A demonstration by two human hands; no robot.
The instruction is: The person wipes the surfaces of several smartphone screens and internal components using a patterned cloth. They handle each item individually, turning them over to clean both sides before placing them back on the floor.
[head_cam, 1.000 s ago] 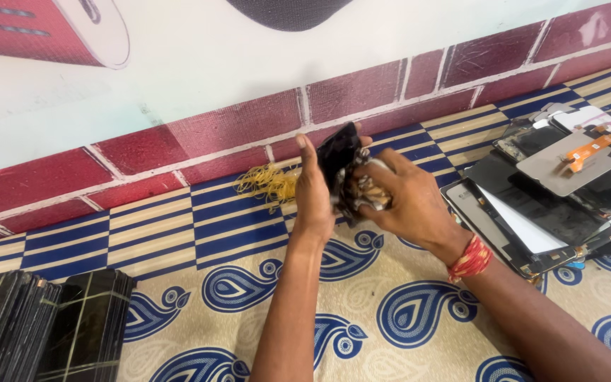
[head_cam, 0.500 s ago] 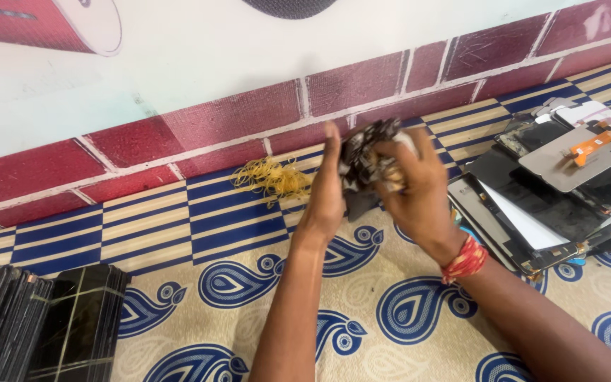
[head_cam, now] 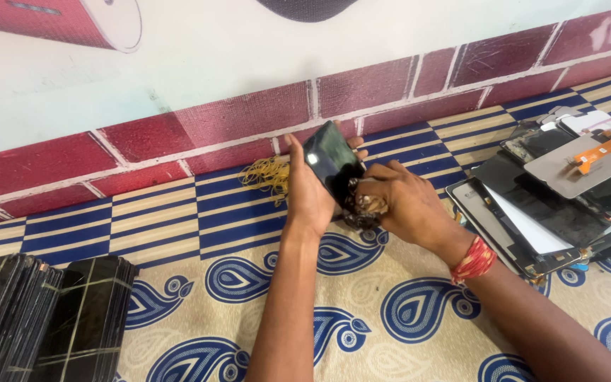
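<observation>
Two hands meet over the patterned mat: our left hand [head_cam: 312, 194] has its fingers [head_cam: 293, 152] wrapped round the back of a dark phone screen panel [head_cam: 330, 163], and our right hand [head_cam: 404, 205] has its fingers [head_cam: 373, 189] closed on the dark tangle at the panel's lower end [head_cam: 365, 207], which may be a flex cable or adhesive; we cannot tell which.

Half a second ago the panel stood more edge-on to us and higher against the brick-painted wall; now its glossy face is turned toward the camera and the hands sit a little lower and nearer. We judge that the right hand is working at the lower end while the left steadies the panel.

Its long axis runs from upper left to lower right, the top end pointing up toward the wall [head_cam: 390, 85], the lower end down toward the right hand. It is held clear of the mat.

Just left lies a heap of yellow rubber bands [head_cam: 264, 175]. Far right, loose screens [head_cam: 553, 191] are piled; near left, bundled dark panels [head_cam: 37, 311] stand.
</observation>
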